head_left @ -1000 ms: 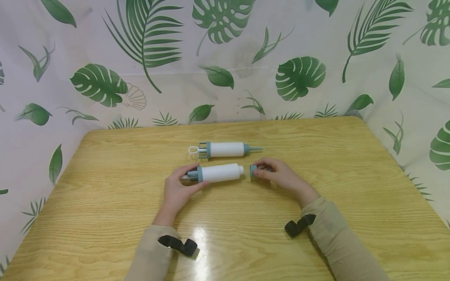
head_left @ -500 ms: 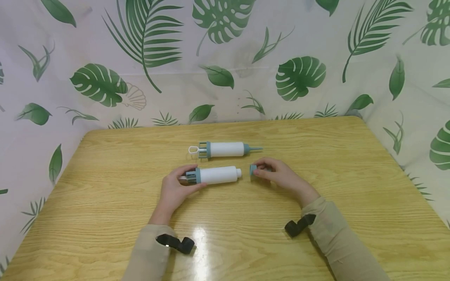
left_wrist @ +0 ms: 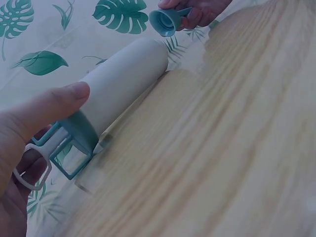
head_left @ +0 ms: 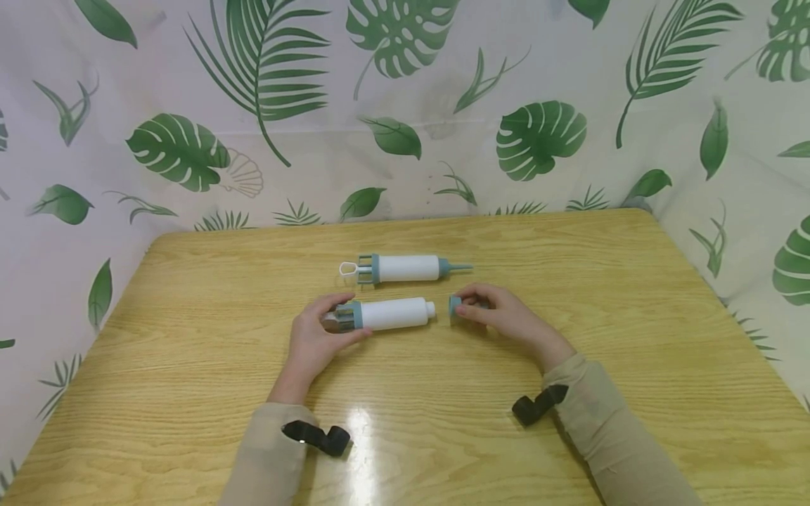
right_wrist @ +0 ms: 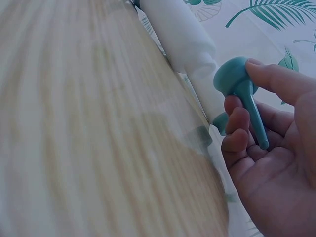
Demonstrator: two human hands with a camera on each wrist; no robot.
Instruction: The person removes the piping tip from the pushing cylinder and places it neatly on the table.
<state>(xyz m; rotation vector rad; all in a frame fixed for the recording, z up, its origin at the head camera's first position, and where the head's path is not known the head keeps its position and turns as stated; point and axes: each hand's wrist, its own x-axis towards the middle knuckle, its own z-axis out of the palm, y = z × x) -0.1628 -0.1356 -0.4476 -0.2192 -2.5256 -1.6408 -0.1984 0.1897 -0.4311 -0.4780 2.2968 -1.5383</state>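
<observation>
Leaf-print backdrop (head_left: 392,102): draped across the top and both sides of the frame, with the wood-grain table (head_left: 190,337) spread out below.
White-barrelled syringe (head_left: 395,314): held near centre frame now, neck (head_left: 431,309) turned right; whether its underside is touching the table cannot be told.
Left hand (head_left: 314,337): collar end (head_left: 357,315) gripped between thumb and fingers, seemingly so that the neck is kept uncovered.
Right hand (head_left: 500,310): teal nozzle cap (head_left: 454,307) pinched just right of centre, its hollow mouth (left_wrist: 165,22) apparently faced toward the bare neck, a gap between them.
Second syringe (head_left: 408,268): laid just above centre, nozzle (head_left: 446,268) fitted and pointed right, perhaps set back to give both hands room.
Left wrist view: mouth shown from within; white plunger handle (left_wrist: 52,142) also seen by the fingers, largely hidden from the head view.
Right wrist view: tapering spout (right_wrist: 253,116) revealed, pointed toward the palm; from the head view it is mostly covered.
</observation>
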